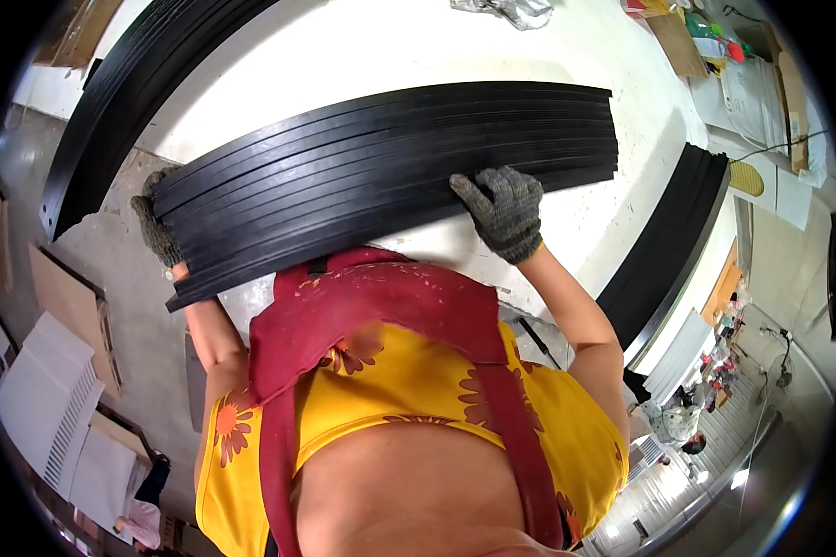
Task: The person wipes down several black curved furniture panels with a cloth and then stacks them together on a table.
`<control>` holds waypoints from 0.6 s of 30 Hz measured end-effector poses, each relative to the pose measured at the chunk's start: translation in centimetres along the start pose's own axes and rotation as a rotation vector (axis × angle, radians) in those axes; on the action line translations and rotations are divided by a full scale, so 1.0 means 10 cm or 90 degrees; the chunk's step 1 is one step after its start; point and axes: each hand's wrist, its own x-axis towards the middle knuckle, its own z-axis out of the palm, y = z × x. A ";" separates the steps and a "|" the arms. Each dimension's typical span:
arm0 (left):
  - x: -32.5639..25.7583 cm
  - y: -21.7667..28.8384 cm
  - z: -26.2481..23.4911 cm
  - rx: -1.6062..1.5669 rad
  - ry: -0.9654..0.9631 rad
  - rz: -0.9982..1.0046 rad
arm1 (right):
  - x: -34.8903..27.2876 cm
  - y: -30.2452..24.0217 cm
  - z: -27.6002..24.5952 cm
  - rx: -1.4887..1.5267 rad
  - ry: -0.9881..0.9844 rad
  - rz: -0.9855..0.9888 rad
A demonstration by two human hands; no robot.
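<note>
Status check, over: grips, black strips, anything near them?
Left grip at left end of black strips; right grip at their near edge; closure unclear. Strips side by side over white table. Crumpled grey sheet beyond, not touching them.

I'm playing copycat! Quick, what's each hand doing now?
Left hand: holding the left end of the black strips.
Right hand: curled on their near edge; grip can't be told.

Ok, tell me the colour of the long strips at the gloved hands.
Black, with a slight sheen; the strips show best in the head view.
</note>
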 end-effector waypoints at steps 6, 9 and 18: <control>0.18 -0.16 0.15 0.441 -0.024 0.140 | 0.02 0.07 0.04 0.046 0.087 -0.014; 0.19 -0.11 0.10 0.390 -0.051 0.075 | -0.01 0.05 -0.01 0.000 0.040 0.017; 0.03 0.16 0.28 0.676 -0.157 0.088 | 0.28 -0.02 -0.07 -0.031 -0.190 0.056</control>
